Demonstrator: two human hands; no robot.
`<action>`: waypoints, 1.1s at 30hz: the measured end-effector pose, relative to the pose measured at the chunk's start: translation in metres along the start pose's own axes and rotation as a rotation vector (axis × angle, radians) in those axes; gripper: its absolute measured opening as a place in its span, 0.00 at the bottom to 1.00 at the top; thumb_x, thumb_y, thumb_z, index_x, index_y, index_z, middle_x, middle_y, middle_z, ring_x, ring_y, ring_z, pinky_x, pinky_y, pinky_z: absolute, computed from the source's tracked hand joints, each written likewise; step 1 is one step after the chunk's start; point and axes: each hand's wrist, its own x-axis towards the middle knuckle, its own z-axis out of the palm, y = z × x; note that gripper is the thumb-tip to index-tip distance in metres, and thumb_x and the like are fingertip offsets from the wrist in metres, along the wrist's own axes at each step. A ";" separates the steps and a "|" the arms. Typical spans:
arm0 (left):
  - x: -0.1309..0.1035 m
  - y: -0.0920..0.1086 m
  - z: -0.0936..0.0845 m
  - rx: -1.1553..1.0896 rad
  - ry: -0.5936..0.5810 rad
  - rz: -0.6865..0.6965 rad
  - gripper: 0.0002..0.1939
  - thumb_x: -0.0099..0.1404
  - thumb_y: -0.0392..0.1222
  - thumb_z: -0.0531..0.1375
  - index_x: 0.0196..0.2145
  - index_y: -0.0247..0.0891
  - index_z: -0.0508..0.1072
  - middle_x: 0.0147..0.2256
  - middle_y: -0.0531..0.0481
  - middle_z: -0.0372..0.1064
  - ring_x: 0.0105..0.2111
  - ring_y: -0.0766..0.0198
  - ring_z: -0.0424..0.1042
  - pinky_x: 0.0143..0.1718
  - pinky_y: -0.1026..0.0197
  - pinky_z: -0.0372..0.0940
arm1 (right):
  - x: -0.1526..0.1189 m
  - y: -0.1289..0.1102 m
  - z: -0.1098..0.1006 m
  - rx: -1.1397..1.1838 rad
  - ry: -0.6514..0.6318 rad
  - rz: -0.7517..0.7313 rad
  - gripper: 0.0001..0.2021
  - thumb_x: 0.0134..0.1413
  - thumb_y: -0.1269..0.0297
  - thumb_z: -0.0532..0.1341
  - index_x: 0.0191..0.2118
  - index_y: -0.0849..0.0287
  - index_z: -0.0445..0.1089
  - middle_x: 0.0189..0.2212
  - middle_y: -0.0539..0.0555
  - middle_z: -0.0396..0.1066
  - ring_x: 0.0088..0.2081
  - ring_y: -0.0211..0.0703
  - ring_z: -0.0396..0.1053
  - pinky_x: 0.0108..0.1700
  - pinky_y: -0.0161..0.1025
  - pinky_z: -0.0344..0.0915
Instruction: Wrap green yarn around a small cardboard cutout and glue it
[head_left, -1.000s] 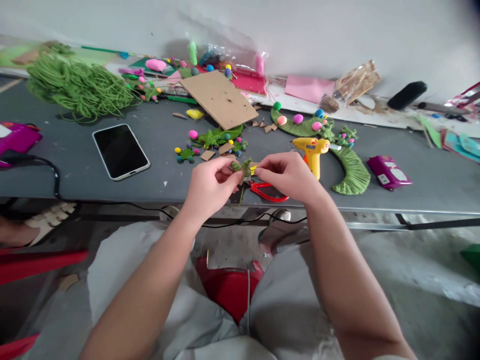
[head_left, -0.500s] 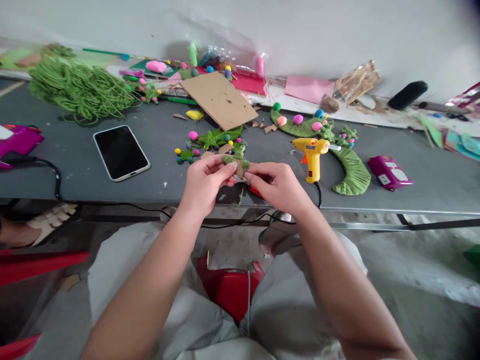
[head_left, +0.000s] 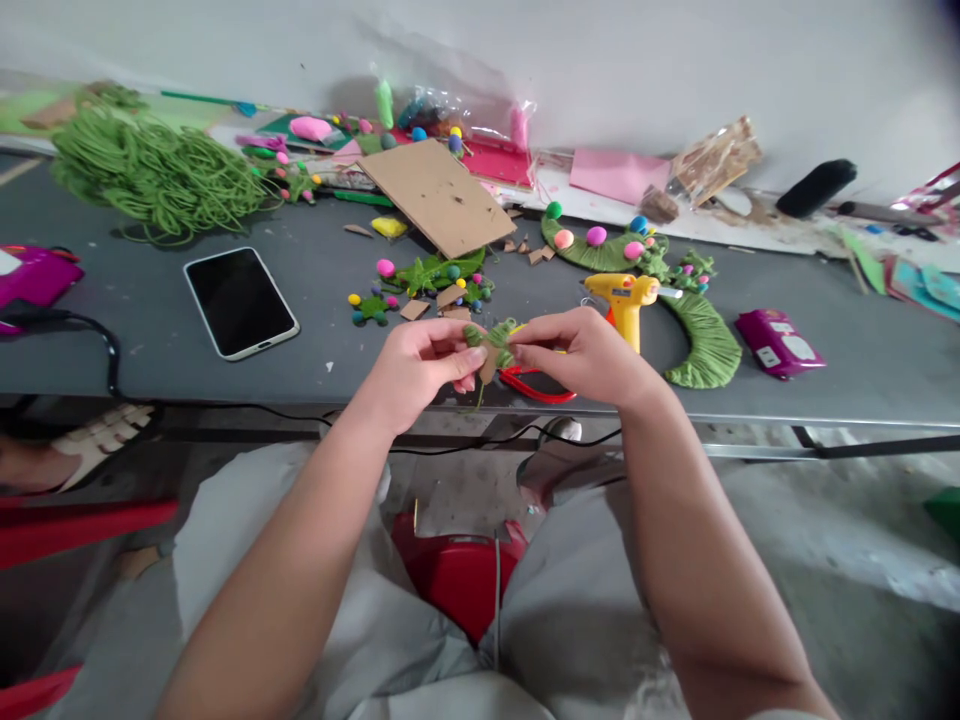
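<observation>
Between thumb and fingers, my left hand (head_left: 409,375) pinches a small cardboard star (head_left: 490,362) over the table's front edge. Green yarn (head_left: 504,332) wraps some of its points, while brown card shows in the middle and at the lower point. My right hand (head_left: 596,352) is closed at the star's right side, its fingertips pinching the yarn there; the strand itself is hard to see. Red-handled scissors (head_left: 536,385) lie partly hidden under my right hand. Just beyond it stands a yellow glue gun (head_left: 626,300).
Finished green stars with pompoms (head_left: 373,308) and cardboard scraps (head_left: 415,310) lie beyond my hands. A phone (head_left: 240,303) and a yarn heap (head_left: 157,175) are left. Yarn-wrapped crescents (head_left: 705,345) and a purple box (head_left: 780,343) sit right. A cardboard sheet (head_left: 439,195) lies behind.
My right hand has moved right and slightly away from the star, uncovering more of it and the red scissors handles. My left hand still holds the star, slightly lower.
</observation>
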 end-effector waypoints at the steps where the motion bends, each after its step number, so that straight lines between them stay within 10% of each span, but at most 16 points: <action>1: 0.000 -0.001 0.000 -0.013 0.018 0.019 0.09 0.56 0.38 0.73 0.36 0.37 0.82 0.26 0.51 0.73 0.21 0.69 0.68 0.24 0.64 0.64 | -0.001 0.000 0.000 -0.007 0.002 0.014 0.10 0.58 0.66 0.62 0.36 0.61 0.82 0.27 0.51 0.76 0.28 0.37 0.65 0.33 0.35 0.62; 21: 0.000 0.002 0.006 -0.336 -0.025 -0.008 0.12 0.51 0.35 0.76 0.34 0.34 0.84 0.23 0.50 0.74 0.19 0.71 0.69 0.21 0.69 0.63 | 0.006 -0.002 0.020 -0.004 -0.079 0.062 0.09 0.57 0.67 0.60 0.29 0.62 0.76 0.24 0.47 0.66 0.27 0.32 0.56 0.31 0.34 0.54; 33: 0.000 0.009 0.004 -0.413 0.011 0.016 0.11 0.51 0.34 0.75 0.35 0.32 0.83 0.25 0.49 0.73 0.21 0.72 0.68 0.21 0.71 0.64 | 0.008 0.004 0.026 0.037 -0.060 0.071 0.12 0.63 0.63 0.59 0.43 0.62 0.78 0.28 0.50 0.70 0.30 0.36 0.62 0.35 0.35 0.60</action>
